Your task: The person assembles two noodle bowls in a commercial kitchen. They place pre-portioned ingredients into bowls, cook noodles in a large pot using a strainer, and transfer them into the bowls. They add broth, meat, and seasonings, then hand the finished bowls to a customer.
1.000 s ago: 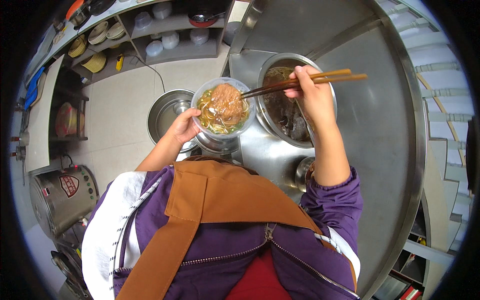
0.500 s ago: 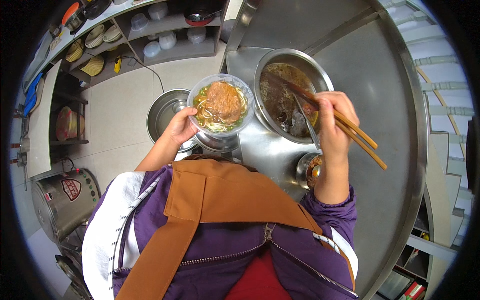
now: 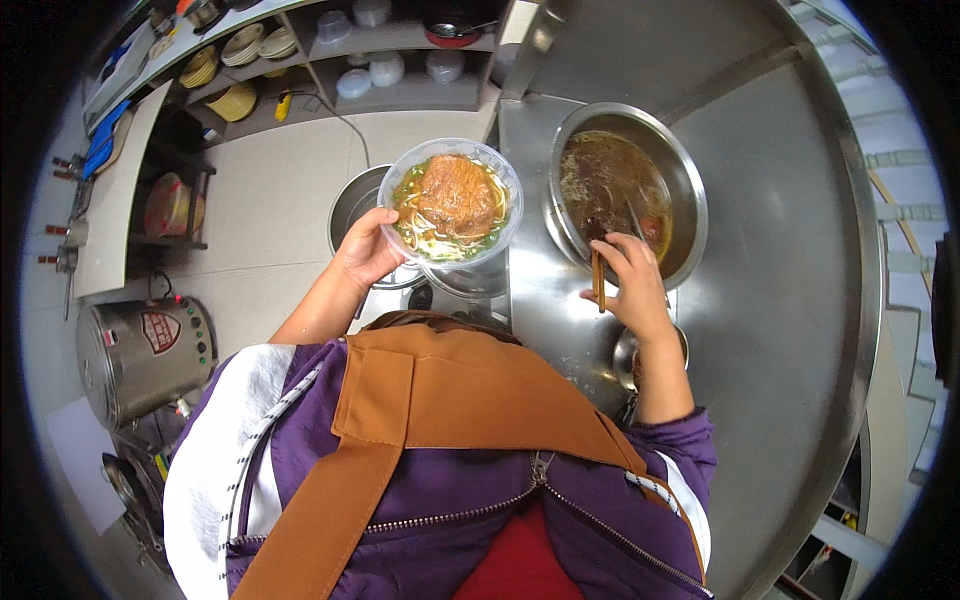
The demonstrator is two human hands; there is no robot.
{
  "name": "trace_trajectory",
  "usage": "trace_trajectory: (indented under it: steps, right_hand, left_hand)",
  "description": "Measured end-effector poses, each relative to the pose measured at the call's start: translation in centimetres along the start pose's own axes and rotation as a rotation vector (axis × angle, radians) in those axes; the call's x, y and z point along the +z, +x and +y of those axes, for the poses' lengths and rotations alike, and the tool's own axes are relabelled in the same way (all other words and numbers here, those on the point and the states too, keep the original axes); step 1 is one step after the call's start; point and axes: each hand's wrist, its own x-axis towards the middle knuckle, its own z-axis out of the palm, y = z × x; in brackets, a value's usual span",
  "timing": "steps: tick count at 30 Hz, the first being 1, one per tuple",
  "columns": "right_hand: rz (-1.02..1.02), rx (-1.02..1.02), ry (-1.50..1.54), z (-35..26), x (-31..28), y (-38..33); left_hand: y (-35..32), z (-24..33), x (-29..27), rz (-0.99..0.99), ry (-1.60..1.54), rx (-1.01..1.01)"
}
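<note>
In my left hand (image 3: 368,248) is a clear plastic bowl (image 3: 510,222), the thumb over its rim. Noodles, green bits and broth fill it, with a large browned slab of meat (image 3: 458,195) lying on top. Over the near rim of a steel pot (image 3: 690,190) of brown broth (image 3: 612,165), my right hand (image 3: 638,290) pinches a pair of wooden chopsticks (image 3: 599,282), seen foreshortened. A thin metal utensil handle (image 3: 632,215) leans in the broth beside my fingers; its lower end is hidden.
The pot stands on a steel counter (image 3: 770,300). Partly behind my right wrist is a small steel bowl (image 3: 624,358). Below the plastic bowl are round steel vessels (image 3: 350,205). Shelves with dishes (image 3: 400,95) line the far left; a steel cooker (image 3: 150,350) stands at left.
My right hand has moved down toward the pot's near rim and swung the chopsticks from slanting across the broth to nearly end-on. The left hand still holds the bowl; the whole view has shifted slightly.
</note>
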Motion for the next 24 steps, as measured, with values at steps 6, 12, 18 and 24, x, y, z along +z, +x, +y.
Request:
trace_trajectory:
  steps: [6, 12, 18, 24]
  right_hand:
    - [-0.078, 0.138, -0.222, 3.8, -4.9, -1.8]
    - [0.514, 0.237, -0.213, 10.2, -5.4, -4.9]
    - [0.77, 0.13, 0.012, 15.7, 4.5, -2.5]
    - [0.724, -0.042, 0.436, 14.9, 17.8, 7.1]
  left_hand:
    - [0.3, -2.2, -0.5, 0.137, 0.056, 0.116]
    - [0.7, -4.2, -1.8, 0.193, 0.022, 0.242]
    - [1.6, -6.2, -4.6, 0.283, 0.062, 0.383]
    - [2.1, -5.5, -9.2, 0.443, 0.168, 0.448]
